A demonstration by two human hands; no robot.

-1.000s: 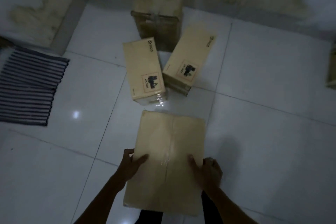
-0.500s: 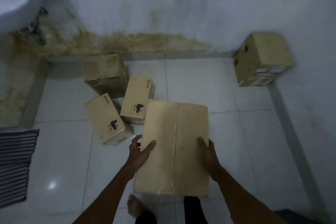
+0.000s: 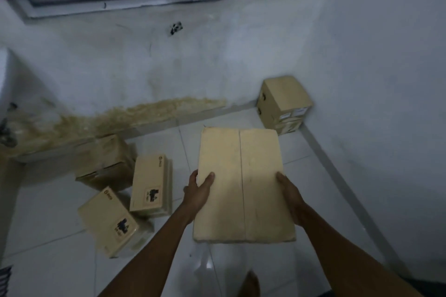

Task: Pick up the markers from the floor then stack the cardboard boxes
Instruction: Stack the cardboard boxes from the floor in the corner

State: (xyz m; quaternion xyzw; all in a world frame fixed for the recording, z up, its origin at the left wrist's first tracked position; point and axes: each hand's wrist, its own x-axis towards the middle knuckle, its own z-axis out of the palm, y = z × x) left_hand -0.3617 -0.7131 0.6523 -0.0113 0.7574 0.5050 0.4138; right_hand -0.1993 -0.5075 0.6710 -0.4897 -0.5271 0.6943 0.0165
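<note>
I hold a flat, taped cardboard box in the air in front of me. My left hand grips its left edge, thumb on top. My right hand grips its right edge. On the floor to the left lie two small printed cardboard boxes, one nearer and one farther, with a darker brown box behind them at the wall. A cube-shaped cardboard box stands in the far right corner. No markers are in view.
White tiled floor runs to a stained white wall ahead and another wall on the right. A window frame with purple cloth is above. My bare foot shows at the bottom. A striped mat edge lies at the lower left.
I have lifted the flat box off the floor and raised it, and my view has turned up and right toward the corner box.
</note>
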